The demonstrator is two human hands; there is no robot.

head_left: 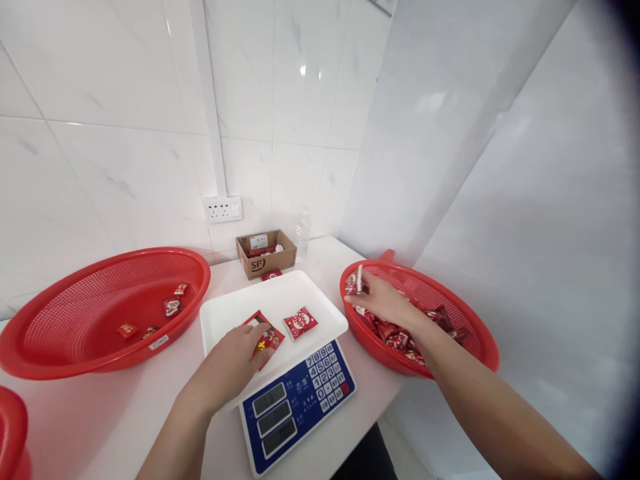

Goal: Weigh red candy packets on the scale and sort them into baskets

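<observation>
My left hand (243,353) is over the white scale tray (225,310), its fingers and thumb closed about a red printed packet (270,337) with a yellow mark. Beside that packet, a smaller red and white wrapped packet (301,323) lies flat on the tray. My right hand (383,300) is above the near-left part of the right red basket (480,333), pinching a small red and white wrapped packet (355,283). Under it, many similar small red packets (395,339) fill the basket's bottom. The blue digital scale (300,407) has a keypad; its display figures are unreadable.
On the left stands a large red basket (115,260) with several small packets. An open cardboard box (267,257) and a clear plastic bottle (303,237) are at the back, with a red packet (271,274) before the box. Another red basket's rim (13,427) shows lower left.
</observation>
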